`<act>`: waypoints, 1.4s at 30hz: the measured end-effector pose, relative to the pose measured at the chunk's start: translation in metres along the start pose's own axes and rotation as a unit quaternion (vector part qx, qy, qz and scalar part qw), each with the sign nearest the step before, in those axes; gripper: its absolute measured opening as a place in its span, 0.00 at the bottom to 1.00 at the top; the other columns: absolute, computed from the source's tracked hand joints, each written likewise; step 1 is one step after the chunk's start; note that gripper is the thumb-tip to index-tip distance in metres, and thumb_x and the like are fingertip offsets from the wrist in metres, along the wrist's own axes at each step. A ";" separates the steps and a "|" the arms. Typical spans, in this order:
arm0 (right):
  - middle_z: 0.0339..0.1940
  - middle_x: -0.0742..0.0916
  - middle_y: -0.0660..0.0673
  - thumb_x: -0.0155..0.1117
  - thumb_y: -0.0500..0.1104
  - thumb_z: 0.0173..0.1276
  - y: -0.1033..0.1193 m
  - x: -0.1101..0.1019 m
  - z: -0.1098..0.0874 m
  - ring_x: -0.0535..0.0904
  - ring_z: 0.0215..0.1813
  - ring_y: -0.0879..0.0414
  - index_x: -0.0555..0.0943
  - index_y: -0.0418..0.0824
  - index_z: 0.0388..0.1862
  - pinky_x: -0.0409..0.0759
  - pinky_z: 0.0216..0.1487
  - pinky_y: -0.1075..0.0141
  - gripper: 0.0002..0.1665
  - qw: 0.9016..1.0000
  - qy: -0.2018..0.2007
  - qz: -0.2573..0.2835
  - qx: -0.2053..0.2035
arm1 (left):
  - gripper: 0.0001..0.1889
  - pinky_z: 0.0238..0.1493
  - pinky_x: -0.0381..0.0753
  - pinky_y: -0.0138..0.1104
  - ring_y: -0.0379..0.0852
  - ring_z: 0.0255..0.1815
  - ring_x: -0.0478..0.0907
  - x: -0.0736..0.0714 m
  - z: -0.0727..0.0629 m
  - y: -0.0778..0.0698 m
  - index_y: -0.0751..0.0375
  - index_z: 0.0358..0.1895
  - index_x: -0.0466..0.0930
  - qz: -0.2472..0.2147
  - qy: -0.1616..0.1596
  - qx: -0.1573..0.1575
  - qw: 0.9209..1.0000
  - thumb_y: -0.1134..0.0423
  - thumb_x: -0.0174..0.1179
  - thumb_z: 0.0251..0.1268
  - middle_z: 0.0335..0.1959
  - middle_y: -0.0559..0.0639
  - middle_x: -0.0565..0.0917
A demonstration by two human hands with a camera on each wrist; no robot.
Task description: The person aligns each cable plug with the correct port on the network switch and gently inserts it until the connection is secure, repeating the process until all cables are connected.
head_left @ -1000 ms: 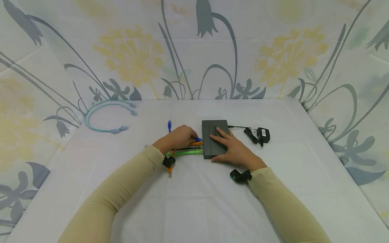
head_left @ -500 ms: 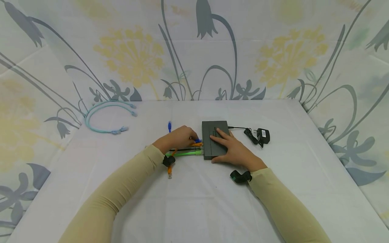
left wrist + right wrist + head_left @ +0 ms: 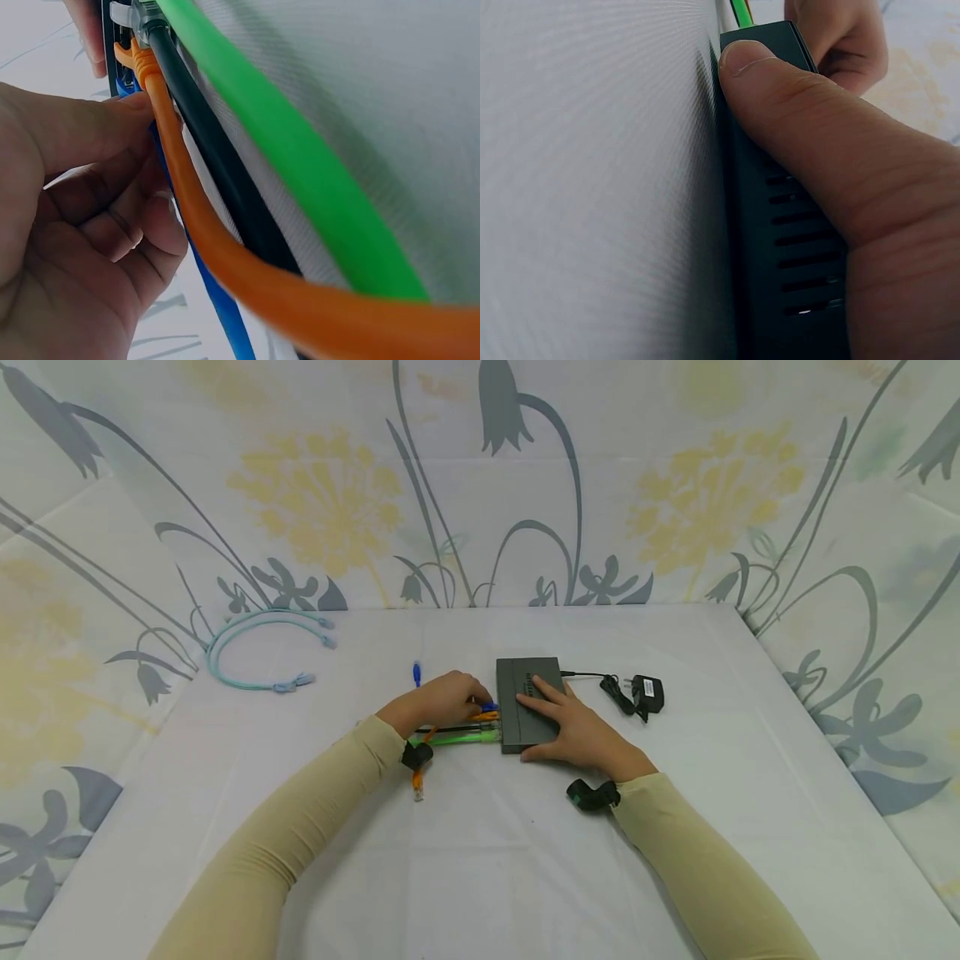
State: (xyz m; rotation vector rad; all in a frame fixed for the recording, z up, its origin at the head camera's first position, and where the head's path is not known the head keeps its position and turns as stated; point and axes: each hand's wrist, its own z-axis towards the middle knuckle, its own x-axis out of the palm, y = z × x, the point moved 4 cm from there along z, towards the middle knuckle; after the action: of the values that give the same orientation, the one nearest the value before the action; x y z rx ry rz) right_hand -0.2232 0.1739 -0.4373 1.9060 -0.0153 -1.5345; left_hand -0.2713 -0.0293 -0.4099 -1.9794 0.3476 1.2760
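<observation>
A dark grey network switch [image 3: 517, 718] lies on the white table, with its port side facing left. My left hand [image 3: 442, 697] pinches the blue Ethernet cable [image 3: 219, 304] between thumb and fingers, close by its plug at the ports. Beside it an orange cable [image 3: 176, 161], a black cable [image 3: 225, 161] and a green cable [image 3: 465, 737] run into the same side of the switch. My right hand [image 3: 573, 731] rests across the top of the switch with fingers spread. In the right wrist view its thumb [image 3: 757, 71] lies along the vented side wall.
A light blue cable [image 3: 247, 683] lies coiled at the back left. To the right of the switch sits a black power adapter [image 3: 648, 695], its lead running to the switch. The orange cable's free plug [image 3: 417, 787] and a blue plug [image 3: 417, 672] lie near my left wrist.
</observation>
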 end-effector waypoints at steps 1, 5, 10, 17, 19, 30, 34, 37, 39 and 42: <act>0.82 0.48 0.52 0.70 0.71 0.50 0.000 0.000 0.000 0.37 0.78 0.29 0.58 0.64 0.76 0.58 0.68 0.32 0.56 1.000 0.000 0.000 0.000 | 0.16 0.55 0.81 0.39 0.48 0.53 0.82 0.000 0.000 0.000 0.61 0.58 0.81 -0.001 0.000 0.000 1.000 0.67 0.51 0.72 0.53 0.54 0.84; 0.82 0.48 0.51 0.70 0.70 0.51 0.000 -0.001 0.001 0.37 0.78 0.29 0.57 0.63 0.76 0.59 0.68 0.32 0.56 1.000 -0.001 -0.001 -0.001 | 0.16 0.54 0.81 0.40 0.48 0.52 0.82 -0.001 0.001 0.000 0.61 0.57 0.81 -0.004 -0.008 0.005 1.000 0.67 0.51 0.72 0.52 0.54 0.85; 0.82 0.48 0.52 0.70 0.71 0.50 0.001 -0.002 0.002 0.38 0.78 0.28 0.57 0.64 0.76 0.59 0.68 0.33 0.56 1.000 0.000 -0.004 0.001 | 0.16 0.54 0.81 0.40 0.47 0.52 0.82 0.000 0.003 0.003 0.60 0.57 0.81 -0.001 -0.009 0.003 1.000 0.67 0.51 0.72 0.52 0.53 0.85; 0.82 0.49 0.50 0.71 0.70 0.50 0.003 0.000 0.003 0.39 0.77 0.26 0.58 0.63 0.76 0.59 0.67 0.32 0.56 1.000 0.001 -0.005 -0.002 | 0.16 0.54 0.81 0.40 0.46 0.51 0.82 0.000 0.004 0.003 0.60 0.56 0.82 -0.002 -0.007 0.014 1.000 0.67 0.51 0.71 0.51 0.53 0.85; 0.82 0.49 0.51 0.71 0.70 0.50 0.004 0.000 0.002 0.39 0.77 0.27 0.58 0.63 0.76 0.59 0.68 0.32 0.56 1.000 0.002 -0.003 -0.002 | 0.15 0.53 0.81 0.39 0.45 0.48 0.82 0.000 0.004 0.004 0.59 0.56 0.83 -0.004 -0.004 0.012 1.000 0.67 0.51 0.71 0.50 0.52 0.85; 0.82 0.49 0.52 0.70 0.72 0.49 0.000 0.001 0.002 0.38 0.78 0.28 0.58 0.64 0.76 0.59 0.68 0.32 0.56 1.000 -0.003 -0.002 -0.002 | 0.16 0.53 0.81 0.39 0.46 0.51 0.81 -0.001 0.003 0.007 0.59 0.58 0.81 -0.026 0.000 0.015 1.000 0.65 0.53 0.72 0.53 0.52 0.84; 0.82 0.49 0.52 0.70 0.72 0.50 -0.001 0.001 0.001 0.38 0.78 0.29 0.58 0.65 0.76 0.59 0.68 0.33 0.56 1.000 -0.004 0.005 -0.003 | 0.16 0.54 0.81 0.40 0.48 0.52 0.81 -0.003 0.001 0.005 0.59 0.60 0.80 -0.030 0.009 0.013 0.999 0.65 0.52 0.72 0.55 0.53 0.83; 0.82 0.49 0.53 0.70 0.71 0.50 -0.001 0.000 0.001 0.38 0.78 0.30 0.58 0.65 0.76 0.59 0.68 0.33 0.56 1.000 -0.005 0.007 -0.002 | 0.17 0.54 0.80 0.40 0.47 0.53 0.80 -0.003 0.000 0.006 0.59 0.60 0.79 -0.036 0.014 0.008 0.999 0.65 0.52 0.72 0.55 0.53 0.83; 0.82 0.49 0.53 0.70 0.71 0.50 -0.002 0.000 0.001 0.37 0.78 0.30 0.58 0.65 0.76 0.59 0.68 0.33 0.56 1.000 -0.007 0.008 -0.003 | 0.17 0.54 0.80 0.40 0.47 0.53 0.80 -0.004 -0.001 0.008 0.59 0.61 0.79 -0.041 0.015 0.003 0.999 0.65 0.52 0.72 0.55 0.53 0.83; 0.82 0.49 0.53 0.70 0.71 0.49 -0.002 0.000 0.001 0.37 0.78 0.30 0.58 0.65 0.76 0.58 0.69 0.33 0.56 1.000 -0.007 0.008 -0.003 | 0.17 0.55 0.80 0.40 0.47 0.53 0.80 -0.003 -0.002 0.011 0.59 0.61 0.79 -0.042 0.019 -0.004 0.999 0.64 0.53 0.72 0.54 0.52 0.84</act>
State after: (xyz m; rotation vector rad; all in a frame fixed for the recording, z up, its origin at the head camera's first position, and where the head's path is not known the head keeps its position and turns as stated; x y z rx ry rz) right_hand -0.2246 0.1749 -0.4388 1.8866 -0.0327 -1.5355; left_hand -0.2781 -0.0384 -0.4113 -2.0062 0.2743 1.1894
